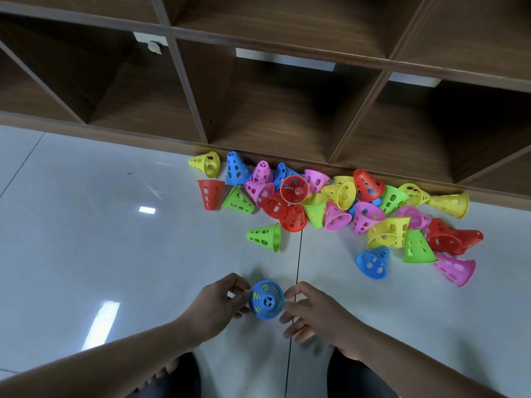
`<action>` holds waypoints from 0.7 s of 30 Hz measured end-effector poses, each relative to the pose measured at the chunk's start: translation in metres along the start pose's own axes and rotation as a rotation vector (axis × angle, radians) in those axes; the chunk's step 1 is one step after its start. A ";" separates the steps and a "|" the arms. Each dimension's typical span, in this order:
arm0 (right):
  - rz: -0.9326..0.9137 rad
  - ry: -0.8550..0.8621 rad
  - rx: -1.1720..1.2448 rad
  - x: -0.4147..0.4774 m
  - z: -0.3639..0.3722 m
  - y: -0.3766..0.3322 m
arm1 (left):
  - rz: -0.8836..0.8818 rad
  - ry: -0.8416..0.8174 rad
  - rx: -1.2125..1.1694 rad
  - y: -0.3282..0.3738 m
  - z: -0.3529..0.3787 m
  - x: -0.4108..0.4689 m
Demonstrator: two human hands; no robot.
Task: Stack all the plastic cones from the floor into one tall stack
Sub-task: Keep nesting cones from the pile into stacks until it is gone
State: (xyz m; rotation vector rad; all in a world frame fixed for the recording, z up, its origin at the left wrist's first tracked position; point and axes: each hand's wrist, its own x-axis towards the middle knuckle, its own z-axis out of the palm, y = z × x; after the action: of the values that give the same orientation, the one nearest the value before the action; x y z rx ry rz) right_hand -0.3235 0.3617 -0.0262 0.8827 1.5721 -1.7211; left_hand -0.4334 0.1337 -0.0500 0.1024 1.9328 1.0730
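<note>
the blue cone (pixel 266 300) sits between the two grips, low in the centre of the view. it is seen end-on from above, and i cannot tell which end faces up. yellow shows through its holes. the left grip (pixel 218 303) is curled against the cone's left side, thumb and fingertips pinching its wall. the right grip (pixel 310 308) closes on the right side, its fingertips (pixel 288 293) touching the rim. both grips are thus clamped on the same cone, which fills the gap between them over the pale tiled floor (pixel 115 239); whether it rests on the floor i cannot tell. well beyond, a heap of cones (pixel 342 196) in red, yellow, pink, green and blue lies against the foot of the wooden shelf (pixel 258 119). a green cone (pixel 265 236) lies on its side, apart from the heap and nearer the grips.
</note>
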 end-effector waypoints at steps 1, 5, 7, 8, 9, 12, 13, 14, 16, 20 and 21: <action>-0.002 0.004 0.018 0.001 0.002 0.000 | -0.008 0.001 -0.005 0.000 0.000 0.001; -0.058 0.030 0.035 0.010 0.001 0.000 | -0.020 0.021 -0.028 0.006 0.000 0.005; -0.086 0.028 0.047 0.017 -0.003 -0.003 | -0.009 0.040 -0.066 0.010 -0.004 0.011; -0.094 0.027 0.045 0.019 -0.005 -0.007 | -0.001 0.048 -0.089 0.011 -0.006 0.015; -0.102 0.029 0.028 0.021 -0.006 -0.011 | 0.005 0.055 -0.110 0.012 -0.009 0.019; -0.156 0.107 -0.142 0.031 -0.011 -0.025 | 0.027 0.076 -0.073 0.014 -0.020 0.035; -0.183 0.158 -0.208 0.036 -0.013 -0.028 | 0.039 0.089 -0.032 0.014 -0.025 0.041; -0.208 0.207 -0.257 0.039 -0.013 -0.033 | 0.052 0.102 0.012 0.015 -0.032 0.047; -0.266 0.265 -0.304 0.045 -0.013 -0.042 | 0.074 0.131 0.071 0.018 -0.047 0.058; -0.357 0.259 -0.362 0.053 -0.010 -0.058 | 0.161 0.257 0.177 0.032 -0.078 0.079; -0.365 0.253 -0.379 0.055 -0.010 -0.060 | 0.184 0.295 0.209 0.036 -0.085 0.084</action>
State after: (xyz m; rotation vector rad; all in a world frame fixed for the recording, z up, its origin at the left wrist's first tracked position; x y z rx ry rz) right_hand -0.4032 0.3754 -0.0375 0.6678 2.2513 -1.5035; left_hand -0.5578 0.1396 -0.0608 0.2538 2.3367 1.0469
